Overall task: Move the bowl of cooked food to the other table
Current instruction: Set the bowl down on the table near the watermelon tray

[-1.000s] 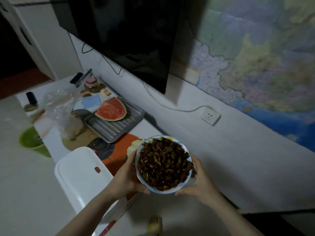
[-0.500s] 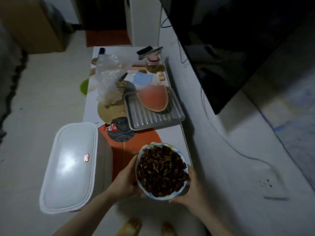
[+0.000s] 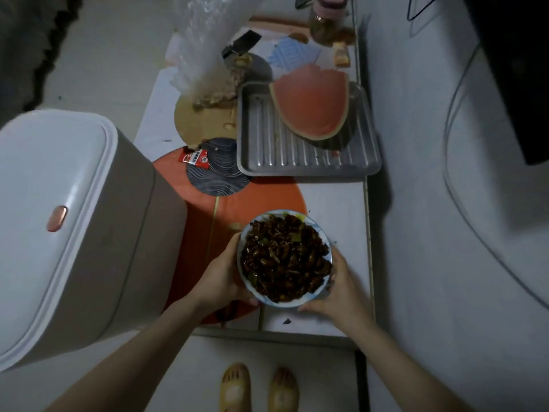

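Observation:
A white bowl with a blue rim [image 3: 259, 288], heaped with dark brown cooked food [image 3: 285, 258], is held between both hands over the near end of a low white table [image 3: 335, 203]. My left hand [image 3: 221, 276] grips its left side and my right hand [image 3: 338, 288] cups its right side and near rim. The bowl hangs over the edge of an orange round mat [image 3: 267, 191] on the table; whether it touches the surface I cannot tell.
A metal tray [image 3: 297, 156] with a watermelon slice [image 3: 312, 102] lies farther along the table, beside a dark patterned coaster [image 3: 219, 171], a plastic bag [image 3: 199, 55] and a jar [image 3: 326, 19]. A white lidded bin [image 3: 59, 221] stands left. The wall with a cable [image 3: 463, 179] is right.
The view has tipped downward and closer to the low table. The bowl, still in both hands, now sits lower over the table's near end, and my feet show below.

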A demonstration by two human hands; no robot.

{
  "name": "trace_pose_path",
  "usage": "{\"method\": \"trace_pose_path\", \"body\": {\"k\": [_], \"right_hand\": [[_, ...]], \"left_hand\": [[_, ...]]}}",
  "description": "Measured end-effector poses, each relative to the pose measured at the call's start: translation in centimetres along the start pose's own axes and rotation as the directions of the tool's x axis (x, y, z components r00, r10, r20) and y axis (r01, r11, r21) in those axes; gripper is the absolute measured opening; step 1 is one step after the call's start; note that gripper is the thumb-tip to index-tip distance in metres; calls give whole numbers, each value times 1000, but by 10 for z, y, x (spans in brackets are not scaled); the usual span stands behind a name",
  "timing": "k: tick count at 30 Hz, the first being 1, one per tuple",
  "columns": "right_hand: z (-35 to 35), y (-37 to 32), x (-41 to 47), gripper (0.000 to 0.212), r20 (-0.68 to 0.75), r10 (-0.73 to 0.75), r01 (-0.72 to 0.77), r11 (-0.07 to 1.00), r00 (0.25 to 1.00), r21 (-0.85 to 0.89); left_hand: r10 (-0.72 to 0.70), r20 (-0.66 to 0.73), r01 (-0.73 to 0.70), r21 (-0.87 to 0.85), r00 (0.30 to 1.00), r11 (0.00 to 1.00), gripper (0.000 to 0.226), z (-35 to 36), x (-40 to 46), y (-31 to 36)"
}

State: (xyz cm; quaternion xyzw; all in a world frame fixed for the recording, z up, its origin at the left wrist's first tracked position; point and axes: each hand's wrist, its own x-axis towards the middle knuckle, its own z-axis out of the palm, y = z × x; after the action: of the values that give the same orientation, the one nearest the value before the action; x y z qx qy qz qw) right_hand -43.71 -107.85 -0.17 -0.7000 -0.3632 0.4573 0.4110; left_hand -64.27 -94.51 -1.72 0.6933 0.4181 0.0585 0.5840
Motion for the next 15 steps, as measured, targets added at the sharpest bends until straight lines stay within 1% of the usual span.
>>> {"method": "trace_pose_path", "body": {"k": [3, 6, 12, 14, 15], "right_hand": [[0, 14, 8, 121, 17, 4, -4, 1000, 1000, -14], [-1, 18, 13, 129, 26, 15, -12, 995, 1000, -95], [-4, 18, 13, 127, 36, 31, -25, 988, 999, -150], [-5, 18, 12, 128, 47, 39, -28, 977, 998, -210], [-6, 19, 12, 130, 52, 53, -40, 970, 997, -239]], "left_hand": [[-30, -6, 29, -34, 1000, 999, 126, 9, 8, -12], [-39, -29, 37, -48, 999, 998, 128, 14, 10, -20], [-27, -44, 27, -13, 999, 1000, 132, 13, 6, -13], [-38, -70, 43, 74, 997, 996, 134, 13, 2, -6], [-39, -74, 50, 160, 997, 986, 137, 13, 0, -5]]}}
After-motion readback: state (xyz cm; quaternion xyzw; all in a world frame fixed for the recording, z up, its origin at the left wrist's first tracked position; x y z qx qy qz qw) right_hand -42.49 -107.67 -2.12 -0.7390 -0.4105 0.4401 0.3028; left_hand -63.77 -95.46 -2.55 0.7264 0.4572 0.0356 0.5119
